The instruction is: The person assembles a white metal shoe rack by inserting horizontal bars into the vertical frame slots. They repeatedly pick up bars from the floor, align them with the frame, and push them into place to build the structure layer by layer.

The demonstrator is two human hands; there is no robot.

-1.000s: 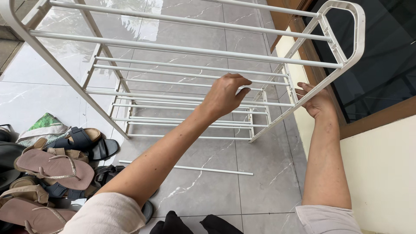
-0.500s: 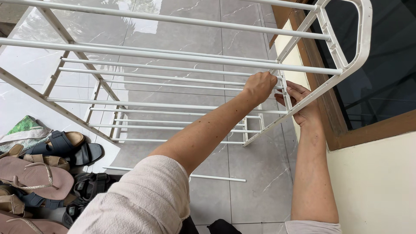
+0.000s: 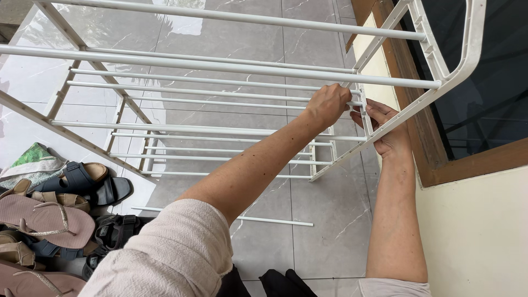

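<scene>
Left hand grip closed around thin white rod at its right end; right hand just beside, fingers curled on side frame of white rack. Best keeping rod level, lined up with frame socket, frame held steady, pushing straight in. Spare rod on floor, well below grip.

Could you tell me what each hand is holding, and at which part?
The left hand grips a white rod of the rack at its right end. The right hand holds the rack's side frame next to that joint.
</scene>
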